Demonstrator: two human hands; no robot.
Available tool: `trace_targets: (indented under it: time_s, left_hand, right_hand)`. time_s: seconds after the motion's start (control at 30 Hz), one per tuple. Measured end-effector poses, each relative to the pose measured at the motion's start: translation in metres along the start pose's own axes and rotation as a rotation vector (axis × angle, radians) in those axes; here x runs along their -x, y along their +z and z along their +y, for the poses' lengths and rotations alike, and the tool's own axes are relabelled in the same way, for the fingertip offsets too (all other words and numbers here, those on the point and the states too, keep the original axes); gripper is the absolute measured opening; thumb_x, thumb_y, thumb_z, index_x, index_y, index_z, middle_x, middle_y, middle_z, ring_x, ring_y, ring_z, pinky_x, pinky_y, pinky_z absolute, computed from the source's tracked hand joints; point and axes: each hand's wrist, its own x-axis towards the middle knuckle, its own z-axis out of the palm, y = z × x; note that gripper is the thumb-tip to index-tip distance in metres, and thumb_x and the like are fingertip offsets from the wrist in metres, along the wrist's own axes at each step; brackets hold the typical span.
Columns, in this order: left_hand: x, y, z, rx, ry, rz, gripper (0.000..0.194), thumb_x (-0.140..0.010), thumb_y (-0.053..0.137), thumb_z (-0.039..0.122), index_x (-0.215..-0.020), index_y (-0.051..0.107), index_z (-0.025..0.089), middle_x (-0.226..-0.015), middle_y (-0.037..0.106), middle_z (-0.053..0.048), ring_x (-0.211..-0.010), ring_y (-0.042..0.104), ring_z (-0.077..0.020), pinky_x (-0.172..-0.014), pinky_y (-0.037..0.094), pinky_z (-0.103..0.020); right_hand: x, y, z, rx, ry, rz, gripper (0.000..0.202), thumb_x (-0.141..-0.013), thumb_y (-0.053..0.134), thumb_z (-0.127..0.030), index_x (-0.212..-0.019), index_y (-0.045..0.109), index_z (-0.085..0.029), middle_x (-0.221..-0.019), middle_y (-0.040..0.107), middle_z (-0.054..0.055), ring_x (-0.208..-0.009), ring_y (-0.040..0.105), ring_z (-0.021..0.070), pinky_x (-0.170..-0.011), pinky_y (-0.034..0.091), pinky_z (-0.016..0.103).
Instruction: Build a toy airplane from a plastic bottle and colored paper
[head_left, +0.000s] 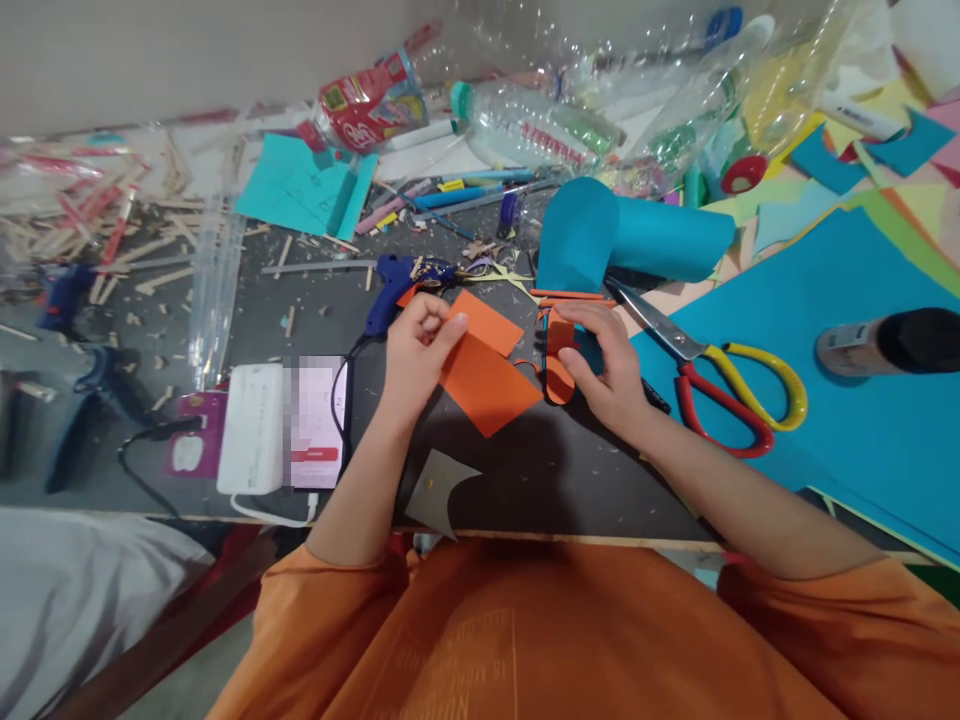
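Note:
My left hand (424,350) pinches a piece of orange paper (491,385) between thumb and fingers; the paper looks folded or doubled, with two flaps spreading to the right. My right hand (606,365) has its thumb and fingers on a small orange strip with rounded ends (559,378), which lies over something dark near the middle of the table. Just beyond it are thin orange strips (574,298) and a rolled blue paper shape (667,238). Scissors with red and yellow handles (697,352) lie open to the right of my right hand.
A blue glue gun (390,290) lies beyond my left hand. To the left are a phone (321,425), a white power bank (251,430) and pliers (86,400). Plastic bottles (525,125) line the back. Blue sheets (847,440) and a black-capped bottle (889,342) lie right. A person's white sleeve shows lower left.

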Motion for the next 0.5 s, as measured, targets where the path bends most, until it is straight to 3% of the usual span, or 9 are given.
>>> trace_targets:
  time_s: [0.13,0.27,0.37,0.5]
  left_hand:
    - [0.002,0.006,0.002,0.271,-0.095,0.131,0.045,-0.066,0.074,0.057,-0.069,0.045,0.022,-0.049,0.033,0.009,-0.042,0.036,-0.0066,-0.043,0.031,-0.02]
    - [0.009,0.02,0.0,0.433,-0.261,0.045,0.052,-0.061,0.075,0.063,-0.077,0.045,0.024,-0.052,0.048,0.008,-0.047,0.055,-0.0112,-0.049,0.046,-0.023]
    - [0.012,0.026,-0.004,0.454,-0.238,0.083,0.052,-0.062,0.074,0.064,-0.079,0.046,0.024,-0.06,0.056,0.005,-0.063,0.065,-0.0156,-0.059,0.053,-0.026]
    - [0.012,0.028,-0.009,0.497,-0.175,0.204,0.048,-0.066,0.074,0.06,-0.077,0.046,0.022,-0.071,0.059,0.003,-0.078,0.067,-0.0157,-0.072,0.055,-0.027]
  right_hand:
    - [0.0,-0.001,-0.002,-0.036,-0.008,-0.054,0.026,-0.095,0.046,-0.038,-0.117,0.054,-0.028,-0.116,0.065,0.008,-0.112,0.06,0.0253,-0.095,0.047,0.047]
    - [0.004,-0.004,0.0,-0.135,0.062,-0.132,0.037,-0.095,0.037,-0.052,-0.115,0.057,-0.028,-0.112,0.066,0.008,-0.107,0.061,0.0257,-0.09,0.049,0.045]
    - [0.006,-0.002,0.001,-0.198,0.146,-0.129,0.035,-0.091,0.049,-0.05,-0.119,0.052,-0.029,-0.113,0.063,0.007,-0.102,0.062,0.0242,-0.083,0.052,0.041]
    - [0.003,0.001,-0.001,-0.244,0.259,-0.077,0.036,-0.089,0.056,-0.04,-0.12,0.047,-0.027,-0.079,0.059,0.0,-0.071,0.058,0.017,-0.065,0.049,0.033]
